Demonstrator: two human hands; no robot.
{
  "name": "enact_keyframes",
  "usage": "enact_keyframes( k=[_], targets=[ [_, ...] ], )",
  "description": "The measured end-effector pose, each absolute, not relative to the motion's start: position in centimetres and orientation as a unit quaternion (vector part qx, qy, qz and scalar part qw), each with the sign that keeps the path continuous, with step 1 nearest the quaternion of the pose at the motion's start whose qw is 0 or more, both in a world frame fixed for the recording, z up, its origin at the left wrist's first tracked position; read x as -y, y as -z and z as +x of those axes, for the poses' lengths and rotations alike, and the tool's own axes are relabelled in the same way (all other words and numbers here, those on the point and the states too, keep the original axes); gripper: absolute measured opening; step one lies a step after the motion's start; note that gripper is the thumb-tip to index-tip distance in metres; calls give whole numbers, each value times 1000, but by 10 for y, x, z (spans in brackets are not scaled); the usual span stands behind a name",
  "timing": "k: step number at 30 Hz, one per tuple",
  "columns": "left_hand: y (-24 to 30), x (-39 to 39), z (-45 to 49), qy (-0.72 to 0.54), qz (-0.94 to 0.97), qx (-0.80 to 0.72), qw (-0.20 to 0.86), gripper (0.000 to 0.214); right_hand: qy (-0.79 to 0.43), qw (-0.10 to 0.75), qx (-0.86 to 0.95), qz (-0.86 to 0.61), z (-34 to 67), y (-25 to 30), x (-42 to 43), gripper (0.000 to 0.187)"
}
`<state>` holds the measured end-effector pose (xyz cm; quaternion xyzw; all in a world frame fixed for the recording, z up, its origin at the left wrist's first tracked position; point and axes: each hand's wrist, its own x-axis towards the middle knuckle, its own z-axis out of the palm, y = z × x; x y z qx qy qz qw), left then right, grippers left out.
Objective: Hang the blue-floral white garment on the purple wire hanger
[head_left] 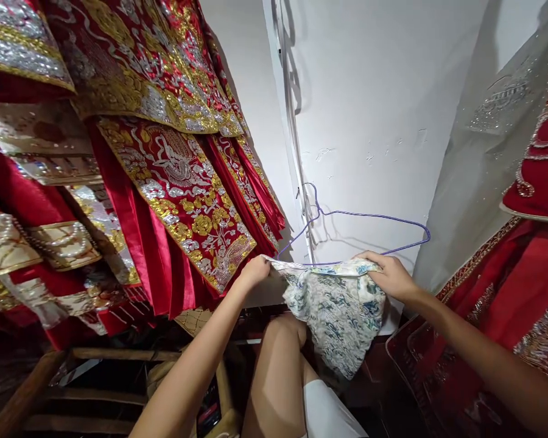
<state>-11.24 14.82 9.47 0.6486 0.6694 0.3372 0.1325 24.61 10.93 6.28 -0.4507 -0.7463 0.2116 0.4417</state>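
A white cloth garment with a blue and green pattern hangs down between my two hands. My left hand is closed on the left end of its upper edge. At the right end of that edge, my right hand grips the fabric between thumb and fingers. The edge is stretched nearly level. Just behind it, a purple clothes hanger hangs on a white upright rail by the wall. Its lower bar is partly hidden by the cloth and my hands.
Red gowns with gold and silver embroidery hang close on the left. Another red beaded gown and a sheer sparkling veil are on the right. A wooden chair stands at the lower left. My bare knee is below the cloth.
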Motion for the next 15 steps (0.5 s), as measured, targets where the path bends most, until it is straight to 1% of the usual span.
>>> enact_keyframes(
  k=[2,5,8,10,12,15],
  targets=[
    [-92,-142,-116,-346,645,-670,124,33,-217,435,755,-440,246,-63,-109,48],
    [-102,-140,-107,-381,655,-645,97,25,-227,434,755,-435,236,-68,-104,46],
    [-118,-146,-88,-426,718,-546,75,26,-252,436,749,-431,222,-73,-94,44],
    [-124,-150,-78,-428,766,-474,68,27,-263,430,745,-436,218,-73,-87,45],
    [-123,-153,-73,-419,787,-448,60,26,-244,425,738,-464,221,-73,-82,54],
    [-119,-152,-77,-421,788,-447,44,28,-158,462,700,-521,237,-79,-85,81]
  ],
)
